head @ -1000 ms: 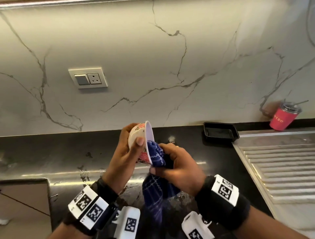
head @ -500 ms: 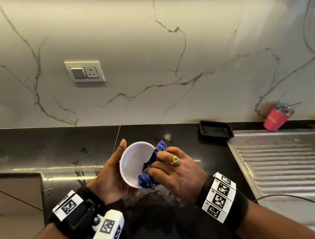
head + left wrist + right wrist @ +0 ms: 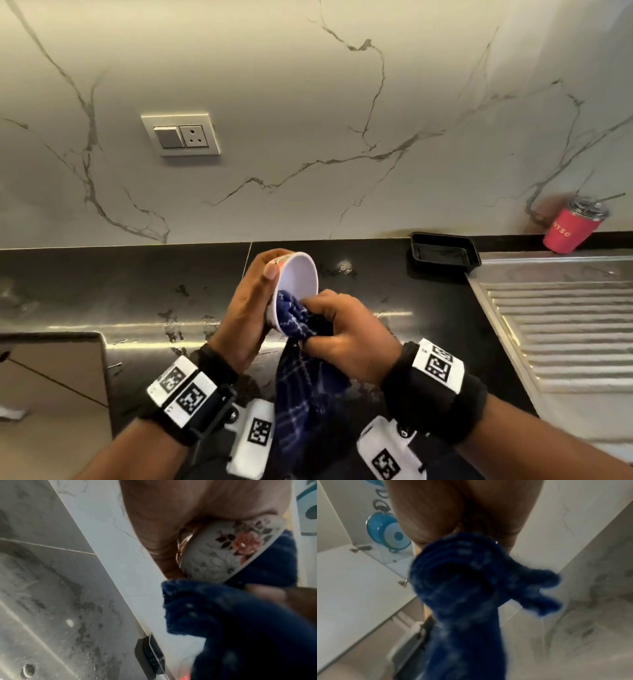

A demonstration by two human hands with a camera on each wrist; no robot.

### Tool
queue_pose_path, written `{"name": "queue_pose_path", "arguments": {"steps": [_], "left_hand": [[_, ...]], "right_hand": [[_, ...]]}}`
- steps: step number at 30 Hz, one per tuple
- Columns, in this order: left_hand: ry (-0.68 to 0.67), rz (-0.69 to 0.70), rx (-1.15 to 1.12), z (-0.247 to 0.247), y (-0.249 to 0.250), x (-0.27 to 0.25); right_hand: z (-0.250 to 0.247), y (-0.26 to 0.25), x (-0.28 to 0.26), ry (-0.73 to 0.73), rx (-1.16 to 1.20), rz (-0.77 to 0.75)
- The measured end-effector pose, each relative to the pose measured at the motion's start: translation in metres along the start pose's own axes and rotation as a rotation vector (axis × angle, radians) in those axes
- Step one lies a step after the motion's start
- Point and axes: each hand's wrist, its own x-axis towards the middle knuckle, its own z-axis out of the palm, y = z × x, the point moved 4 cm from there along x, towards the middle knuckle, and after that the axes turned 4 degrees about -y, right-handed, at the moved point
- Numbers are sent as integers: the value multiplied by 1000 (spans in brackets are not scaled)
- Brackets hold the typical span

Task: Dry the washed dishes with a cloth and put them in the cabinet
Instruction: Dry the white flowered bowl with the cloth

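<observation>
My left hand (image 3: 255, 301) grips a small white bowl (image 3: 297, 275) with a flower pattern on its outside (image 3: 223, 550), tilted on its side with the mouth facing right. It is held above the dark counter (image 3: 137, 287). My right hand (image 3: 346, 334) pinches a dark blue checked cloth (image 3: 301, 370) and pushes a bunched part of it into the bowl's lower rim. The rest of the cloth (image 3: 464, 601) hangs down between my wrists. In the left wrist view the cloth (image 3: 240, 622) wraps under the bowl.
A black rectangular tray (image 3: 443, 255) sits at the back of the counter, next to a ribbed steel drainboard (image 3: 555, 318) on the right. A red tumbler (image 3: 572, 228) with a lid stands against the marble wall. A switch plate (image 3: 181, 134) is on the wall. Blue dishes (image 3: 388, 532) stand in a rack.
The bowl's mouth faced up towards me half a second ago; it has turned onto its side again, and the cloth has slid from inside the bowl to its lower rim.
</observation>
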Motion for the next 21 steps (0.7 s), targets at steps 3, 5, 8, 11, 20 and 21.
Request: {"name": "queue_pose_path", "arguments": {"steps": [3, 5, 8, 11, 20, 21], "left_hand": [[-55, 29, 115, -4, 0, -4], [-93, 6, 134, -1, -3, -7], [-92, -16, 120, 2, -6, -10], [-19, 68, 90, 3, 2, -7], [-106, 153, 22, 11, 16, -4], [-165, 99, 1, 10, 17, -5]], "right_hand": [[1, 4, 0, -34, -507, -212], [0, 9, 2, -40, -910, -322], [-3, 5, 5, -14, -1062, -313], [-2, 4, 6, 51, -867, -282], [-2, -10, -14, 283, -582, -297], [-4, -7, -16, 301, -641, -283]]}}
